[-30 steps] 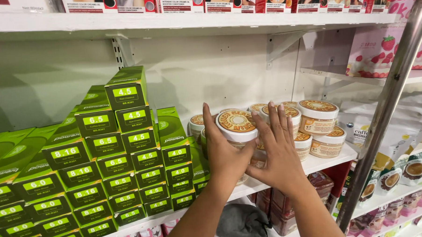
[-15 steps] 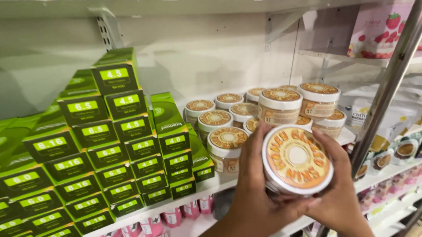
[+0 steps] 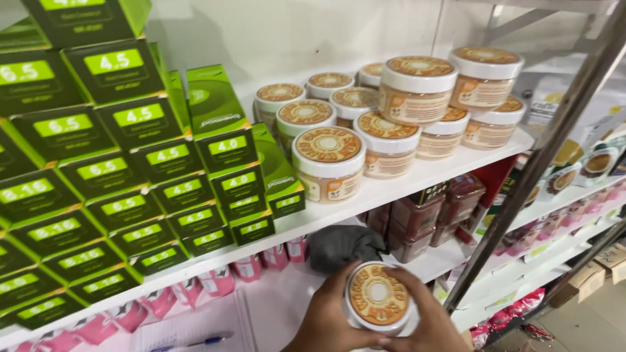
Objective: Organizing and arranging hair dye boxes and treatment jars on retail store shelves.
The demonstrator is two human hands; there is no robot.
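Hands cup one jar (image 3: 378,296) low in front of the shelf (image 3: 424,175), left hand (image 3: 325,328) and right hand (image 3: 433,331) both closed round its sides, lid tilted up as if to show its top, below the stacked jars (image 3: 387,118) beside green boxes (image 3: 118,169)

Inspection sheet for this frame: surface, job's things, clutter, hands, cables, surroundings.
Surface: white shelf, stocked.
Job's things: round white jar with orange patterned lid, held below the shelf, lid facing the camera.
Clutter: matching jars stacked on the shelf; green boxes piled at left; grey cloth, notepad and blue pen on the lower shelf.
Hands: left hand and right hand both grip the jar.
Cables: nothing seen.
Surroundings: metal upright, more shelves at right.
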